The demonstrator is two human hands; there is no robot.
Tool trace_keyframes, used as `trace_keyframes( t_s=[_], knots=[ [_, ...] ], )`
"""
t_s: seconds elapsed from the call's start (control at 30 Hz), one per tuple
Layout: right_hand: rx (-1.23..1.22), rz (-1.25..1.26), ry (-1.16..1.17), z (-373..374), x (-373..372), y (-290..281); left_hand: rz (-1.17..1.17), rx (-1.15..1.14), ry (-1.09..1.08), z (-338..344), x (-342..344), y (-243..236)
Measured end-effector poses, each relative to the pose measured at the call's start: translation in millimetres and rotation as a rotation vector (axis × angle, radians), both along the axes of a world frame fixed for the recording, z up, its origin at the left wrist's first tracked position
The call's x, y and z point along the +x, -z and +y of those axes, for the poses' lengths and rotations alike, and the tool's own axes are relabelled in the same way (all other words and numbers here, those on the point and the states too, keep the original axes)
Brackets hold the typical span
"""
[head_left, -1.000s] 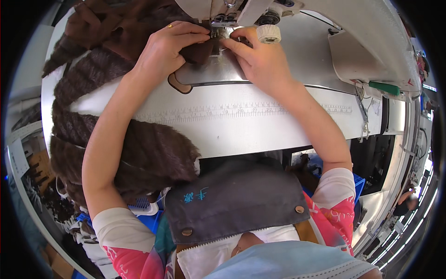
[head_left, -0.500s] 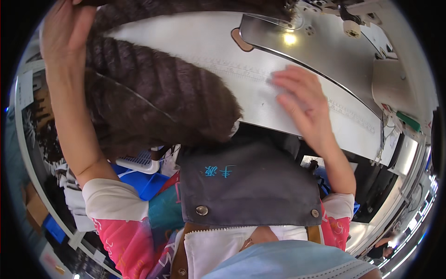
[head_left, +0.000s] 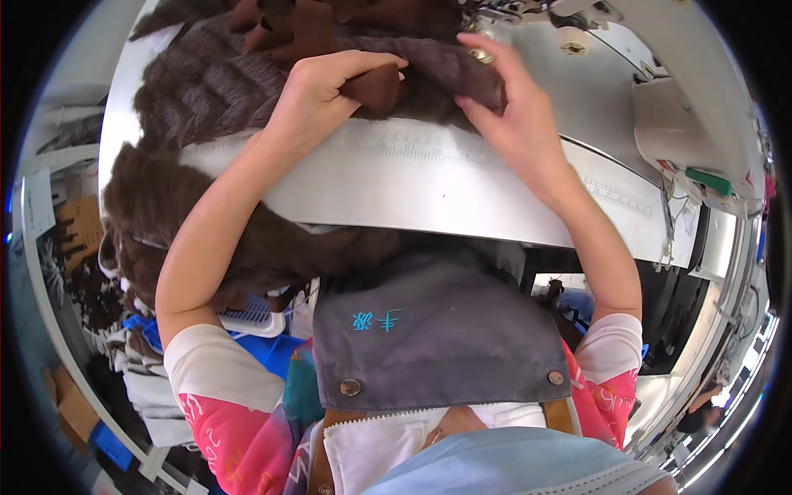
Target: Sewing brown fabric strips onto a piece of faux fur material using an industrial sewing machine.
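Observation:
Dark brown quilted fur (head_left: 210,82) lies across the far left of the white table, and part of it hangs over the near edge towards my lap. My left hand (head_left: 318,91) is closed on a smooth brown cloth (head_left: 375,87) at the edge of the fur. Further right, my right hand (head_left: 524,120) grips the end of a fur strip (head_left: 437,66), thumb on the near side and fingers on the far side. Folded brown fabric (head_left: 289,33) is heaped beyond my left hand.
A sewing machine (head_left: 685,124) stands at the right, beside a metal plate (head_left: 602,107). Ruler markings (head_left: 404,148) run along the white table (head_left: 371,194). Below its left side are a white basket (head_left: 260,322) and a blue bin (head_left: 276,355).
My left hand has come from the far left corner to the middle, now on the brown cloth. My right hand has moved up onto the fur strip. The fur has shifted and turned.

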State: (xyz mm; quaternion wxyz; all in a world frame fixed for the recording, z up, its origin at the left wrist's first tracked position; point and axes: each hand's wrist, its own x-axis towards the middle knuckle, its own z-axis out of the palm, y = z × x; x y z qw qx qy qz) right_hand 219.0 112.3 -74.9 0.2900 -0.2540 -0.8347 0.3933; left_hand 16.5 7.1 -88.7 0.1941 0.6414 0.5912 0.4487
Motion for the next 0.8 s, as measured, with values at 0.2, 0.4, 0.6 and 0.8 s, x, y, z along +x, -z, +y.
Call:
trace_keyframes(
  t_s=[0.2,0.4,0.6,0.8],
  knots=[
    [-0.125,-0.056,0.026,-3,14,-5,-0.348,-0.577,0.193,26,-2,-53],
    [0.049,0.110,-0.017,13,19,-10,-0.518,-0.686,0.297,30,11,-61],
    [0.236,0.252,-0.059,3,-2,-23,-0.547,-0.740,0.271,32,15,-59],
    [-0.001,0.243,-0.064,-4,0,-16,-0.766,-0.645,0.156,23,15,-50]
  ],
)
